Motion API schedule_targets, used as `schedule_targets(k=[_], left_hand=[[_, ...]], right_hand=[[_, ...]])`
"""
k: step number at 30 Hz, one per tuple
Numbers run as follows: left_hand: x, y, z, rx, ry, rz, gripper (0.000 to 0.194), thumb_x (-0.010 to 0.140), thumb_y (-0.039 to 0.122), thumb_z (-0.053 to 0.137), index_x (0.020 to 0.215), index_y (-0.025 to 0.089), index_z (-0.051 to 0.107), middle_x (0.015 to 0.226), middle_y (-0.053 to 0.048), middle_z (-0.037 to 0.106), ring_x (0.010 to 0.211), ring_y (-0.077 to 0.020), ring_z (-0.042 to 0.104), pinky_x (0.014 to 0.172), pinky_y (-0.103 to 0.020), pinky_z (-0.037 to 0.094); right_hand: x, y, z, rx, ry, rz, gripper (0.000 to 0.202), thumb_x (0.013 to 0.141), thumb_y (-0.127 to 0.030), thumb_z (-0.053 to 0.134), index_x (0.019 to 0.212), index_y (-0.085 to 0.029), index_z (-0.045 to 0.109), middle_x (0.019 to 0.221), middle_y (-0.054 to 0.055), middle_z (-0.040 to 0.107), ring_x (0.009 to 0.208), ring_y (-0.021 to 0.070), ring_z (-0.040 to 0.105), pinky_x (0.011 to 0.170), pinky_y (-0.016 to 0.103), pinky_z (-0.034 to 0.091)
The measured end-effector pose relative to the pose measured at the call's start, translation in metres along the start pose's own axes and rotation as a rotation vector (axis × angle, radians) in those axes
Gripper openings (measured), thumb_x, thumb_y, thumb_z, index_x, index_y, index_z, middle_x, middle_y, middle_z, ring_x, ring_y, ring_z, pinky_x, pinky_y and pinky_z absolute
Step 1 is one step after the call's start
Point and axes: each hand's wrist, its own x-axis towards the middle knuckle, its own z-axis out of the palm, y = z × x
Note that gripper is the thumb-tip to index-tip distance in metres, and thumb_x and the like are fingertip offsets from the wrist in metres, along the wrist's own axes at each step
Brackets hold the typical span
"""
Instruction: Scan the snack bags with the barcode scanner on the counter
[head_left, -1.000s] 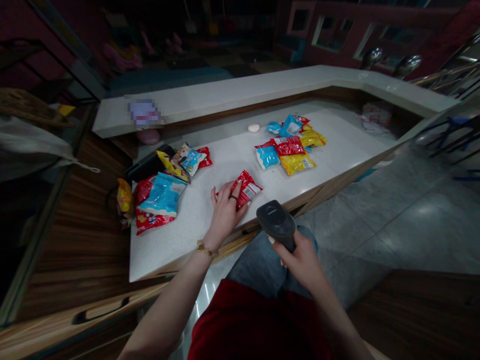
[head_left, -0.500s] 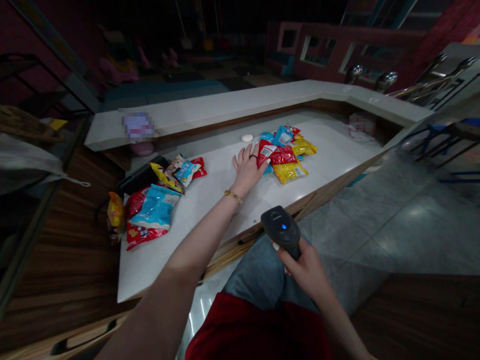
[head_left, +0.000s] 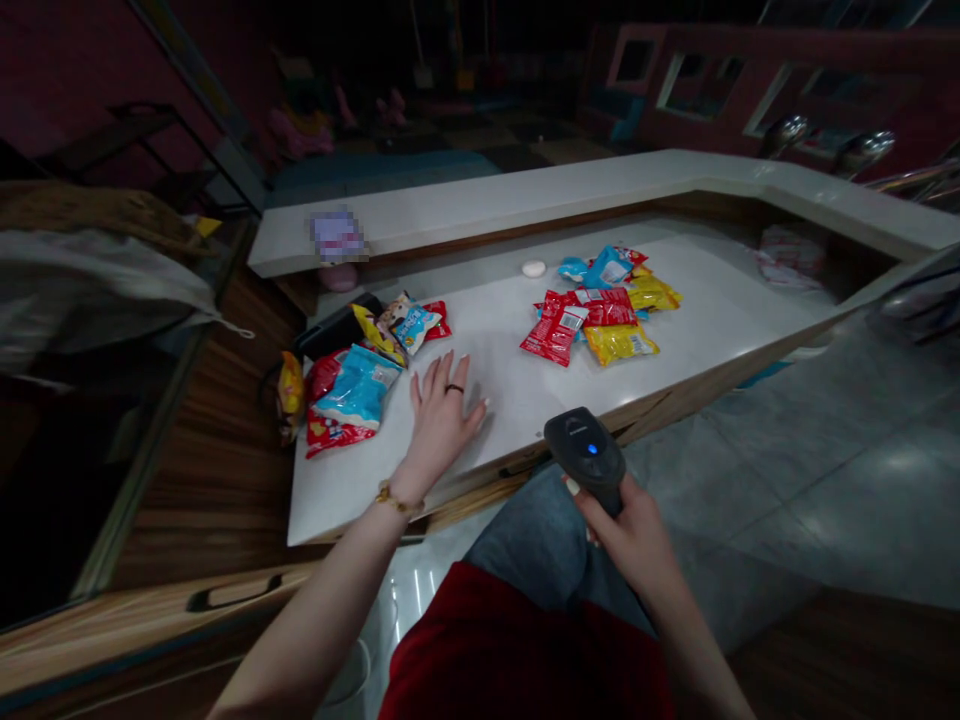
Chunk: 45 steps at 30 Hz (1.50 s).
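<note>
My left hand (head_left: 441, 415), fingers spread and holding nothing, hovers over or rests on the white counter (head_left: 480, 345); I cannot tell if it touches. Just left of it lies a blue snack bag (head_left: 356, 387) on top of red bags (head_left: 337, 435). Behind these are a yellow bag (head_left: 377, 333), a white-and-blue bag (head_left: 411, 320) and a small red bag (head_left: 441, 318). My right hand (head_left: 634, 530) is wrapped round the handle of a black barcode scanner (head_left: 585, 450) with a blue light. Beyond the scanner, a second pile holds a red snack bag (head_left: 556, 330) and a yellow snack bag (head_left: 621, 343).
A white oval object (head_left: 534, 269) sits near the back of the counter. A raised white ledge (head_left: 487, 198) runs behind it. At the left end hangs a yellow bag (head_left: 289, 395) by a black box-like object (head_left: 341, 327). Drawers (head_left: 232, 592) are below.
My left hand has let go of the red snack bag in the right pile and moved left toward the other pile. The view has turned left. My right hand keeps hold of the scanner.
</note>
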Motion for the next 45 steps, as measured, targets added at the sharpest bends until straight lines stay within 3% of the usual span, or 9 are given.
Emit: schedule_targets(k=[5, 11, 17, 20, 27, 32, 36, 40, 45], left_hand=[[-0.029, -0.049, -0.037, 0.196, 0.183, -0.234, 0.075, 0.099, 0.04, 0.063, 0.168, 0.015, 0.043, 0.179, -0.025, 0.032, 0.166, -0.0478, 0.027, 0.134, -0.076, 0.013], [-0.036, -0.076, -0.05, 0.326, 0.179, -0.313, 0.07, 0.099, 0.036, 0.059, 0.163, 0.01, 0.049, 0.17, -0.028, 0.045, 0.154, -0.0495, 0.045, 0.13, -0.075, 0.022], [-0.041, -0.059, -0.049, 0.241, 0.213, -0.327, 0.065, 0.099, 0.038, 0.059, 0.16, 0.015, 0.055, 0.163, -0.024, 0.053, 0.147, -0.0462, 0.05, 0.128, -0.069, 0.029], [-0.041, -0.042, -0.04, 0.129, 0.182, -0.229, 0.065, 0.099, 0.039, 0.06, 0.159, 0.016, 0.056, 0.162, -0.022, 0.055, 0.147, -0.0428, 0.051, 0.129, -0.065, 0.028], [-0.012, -0.013, -0.002, -0.074, -0.092, 0.139, 0.064, 0.099, 0.036, 0.062, 0.161, 0.018, 0.053, 0.161, -0.017, 0.06, 0.149, -0.0336, 0.055, 0.135, -0.064, 0.02], [0.01, -0.002, 0.004, -0.069, -0.287, 0.309, 0.065, 0.108, 0.031, 0.05, 0.171, 0.025, 0.038, 0.18, -0.012, 0.035, 0.169, -0.0328, 0.028, 0.136, -0.072, 0.001], [0.007, 0.01, 0.013, -0.018, -0.304, 0.404, 0.072, 0.112, 0.042, 0.051, 0.176, 0.019, 0.028, 0.183, -0.015, 0.025, 0.172, -0.0332, 0.019, 0.139, -0.065, 0.01], [0.0, 0.012, 0.029, 0.03, -0.257, 0.421, 0.08, 0.11, 0.05, 0.055, 0.176, 0.016, 0.027, 0.183, -0.018, 0.025, 0.173, -0.0359, 0.015, 0.139, -0.064, 0.015], [-0.002, 0.007, 0.035, -0.053, -0.198, 0.392, 0.076, 0.111, 0.048, 0.054, 0.177, 0.023, 0.026, 0.184, -0.015, 0.024, 0.173, -0.0347, 0.016, 0.138, -0.064, 0.017]], right_hand=[[-0.001, 0.002, 0.002, 0.027, -0.025, 0.035, 0.031, 0.087, -0.054, 0.073, 0.093, -0.024, 0.072, 0.053, -0.002, 0.066, 0.045, 0.0235, 0.066, 0.048, 0.031, 0.051], [-0.003, 0.003, 0.001, 0.01, -0.012, 0.023, 0.029, 0.087, -0.051, 0.073, 0.094, -0.024, 0.073, 0.054, -0.003, 0.065, 0.046, 0.023, 0.066, 0.05, 0.031, 0.051], [-0.003, 0.001, 0.0, 0.007, -0.016, 0.033, 0.032, 0.088, -0.053, 0.071, 0.097, -0.022, 0.073, 0.055, -0.002, 0.067, 0.047, 0.0231, 0.066, 0.05, 0.031, 0.05], [-0.002, 0.001, 0.0, -0.015, -0.002, 0.018, 0.032, 0.087, -0.055, 0.071, 0.091, -0.023, 0.071, 0.053, -0.002, 0.065, 0.047, 0.0231, 0.065, 0.05, 0.031, 0.049], [-0.002, -0.001, 0.002, -0.015, 0.02, -0.011, 0.03, 0.087, -0.051, 0.07, 0.092, -0.022, 0.074, 0.06, 0.001, 0.068, 0.051, 0.0231, 0.065, 0.05, 0.031, 0.049], [-0.002, 0.002, 0.003, 0.0, 0.016, -0.014, 0.026, 0.089, -0.048, 0.069, 0.094, -0.023, 0.072, 0.061, 0.0, 0.069, 0.055, 0.0241, 0.068, 0.052, 0.03, 0.05], [0.0, -0.001, 0.005, -0.009, 0.014, -0.033, 0.028, 0.087, -0.046, 0.067, 0.098, -0.021, 0.073, 0.072, 0.005, 0.075, 0.071, 0.028, 0.075, 0.056, 0.031, 0.052], [0.002, -0.005, 0.007, -0.009, -0.022, -0.01, 0.028, 0.087, -0.046, 0.066, 0.098, -0.022, 0.072, 0.059, 0.0, 0.065, 0.061, 0.0261, 0.07, 0.05, 0.029, 0.048], [0.003, -0.006, 0.008, -0.018, -0.028, -0.002, 0.03, 0.086, -0.046, 0.065, 0.1, -0.021, 0.071, 0.057, -0.001, 0.063, 0.053, 0.0246, 0.066, 0.048, 0.029, 0.048]])
